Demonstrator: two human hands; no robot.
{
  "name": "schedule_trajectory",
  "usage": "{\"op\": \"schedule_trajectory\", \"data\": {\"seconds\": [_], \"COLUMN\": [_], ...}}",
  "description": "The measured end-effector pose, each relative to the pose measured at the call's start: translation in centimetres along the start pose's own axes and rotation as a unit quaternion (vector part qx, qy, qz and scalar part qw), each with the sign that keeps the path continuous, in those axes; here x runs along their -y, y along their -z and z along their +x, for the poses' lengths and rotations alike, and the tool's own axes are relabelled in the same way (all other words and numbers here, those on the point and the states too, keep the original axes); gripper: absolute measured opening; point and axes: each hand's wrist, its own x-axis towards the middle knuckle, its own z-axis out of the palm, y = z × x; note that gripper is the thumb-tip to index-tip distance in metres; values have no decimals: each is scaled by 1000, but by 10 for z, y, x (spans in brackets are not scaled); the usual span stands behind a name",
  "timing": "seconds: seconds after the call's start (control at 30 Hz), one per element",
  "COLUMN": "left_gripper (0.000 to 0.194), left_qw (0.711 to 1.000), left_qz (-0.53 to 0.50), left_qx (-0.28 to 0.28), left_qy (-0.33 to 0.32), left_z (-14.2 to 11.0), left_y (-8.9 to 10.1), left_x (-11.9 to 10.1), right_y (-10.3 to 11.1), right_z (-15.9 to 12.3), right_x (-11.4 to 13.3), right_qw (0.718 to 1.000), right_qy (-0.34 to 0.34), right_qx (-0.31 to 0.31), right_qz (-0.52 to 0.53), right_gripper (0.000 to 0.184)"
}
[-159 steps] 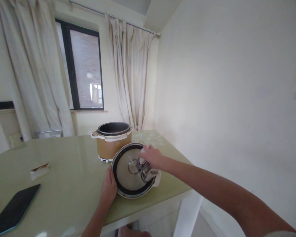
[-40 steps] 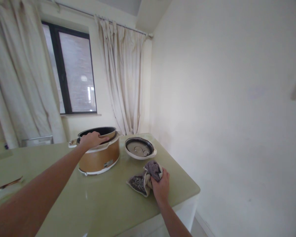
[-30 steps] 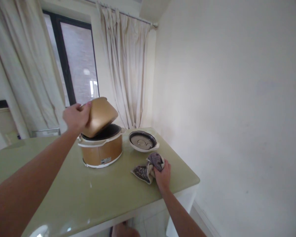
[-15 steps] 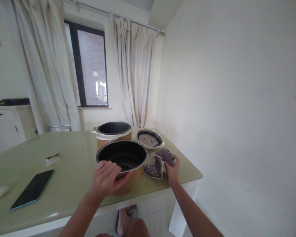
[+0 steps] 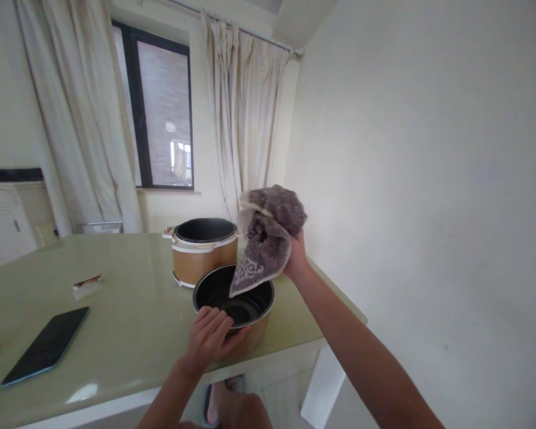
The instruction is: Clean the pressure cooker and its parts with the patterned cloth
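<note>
The round pot [image 5: 241, 313] stood at the near edge of the worktop [image 5: 129, 292], in front of the cooker [image 5: 201, 262], its mouth facing up and its central axis roughly vertical. The left hand [image 5: 211, 335] had its grip closed on the near rim, fingers curled over the edge and thumb stretched rightward along the outside, the forearm slanting up from below. The right hand [image 5: 297, 253] held the bunched cloth [image 5: 274, 223] above the pot's right side; its grip was closed around the fabric, though the cloth hid most of the fingers. The cloth's loose corner pointed down and left over the pot's mouth, and the right forearm sloped up and leftward.
</note>
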Motion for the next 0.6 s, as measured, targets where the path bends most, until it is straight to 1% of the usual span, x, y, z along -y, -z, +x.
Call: {"op": "schedule_trajectory", "data": {"seconds": [0.03,0.07,0.1,0.13,0.17,0.2,0.23,0.27,0.3,0.33,0.37,0.4,0.43,0.47,0.5,0.57,0.6], "left_gripper": [21,19,22,30,37,41,43,41,37,31,24,21,24,29,33,32,31], "left_qw": [1000,999,998,997,993,985,970,947,919,892,872,858,846,831,812,772,756], "left_qz": [-10,-25,-45,-62,-69,-62,-39,-5,34,68,93,109,115,112,103,76,68], "left_qx": [17,31,39,39,34,34,48,80,129,183,236,280,318,352,383,436,451], "left_qy": [2,4,14,39,87,154,235,312,372,407,419,416,413,417,427,457,469], "left_z": [-4,-8,-10,-11,-10,-6,0,7,15,23,29,34,37,38,37,34,33], "left_y": [2,4,6,8,8,7,5,1,-5,-11,-17,-22,-28,-32,-36,-40,-42], "left_x": [1,2,6,10,17,25,34,43,52,61,68,73,77,81,84,89,91], "right_y": [-2,-3,-2,0,1,1,0,-2,-4,-8,-12,-16,-21,-26,-32,-44,-51], "right_z": [4,5,2,-3,-11,-20,-30,-40,-50,-58,-64,-69,-72,-75,-77,-79,-79], "right_x": [0,-3,-8,-17,-28,-41,-55,-69,-82,-95,-105,-113,-119,-122,-124,-124,-124], "right_qw": [997,984,957,919,875,831,795,770,762,768,782,796,802,795,775,713,688], "right_qy": [-1,-5,-12,-21,-29,-39,-51,-65,-81,-95,-105,-110,-110,-106,-98,-66,-42], "right_qx": [66,145,231,312,384,442,481,501,497,475,441,411,404,429,481,597,632], "right_qz": [-43,-104,-174,-239,-293,-336,-367,-390,-407,-419,-428,-431,-426,-415,-398,-362,-355], "right_gripper": [49,50,50,50,49,47,46,46,45,42,37,33,30,32,36,43,40]}}
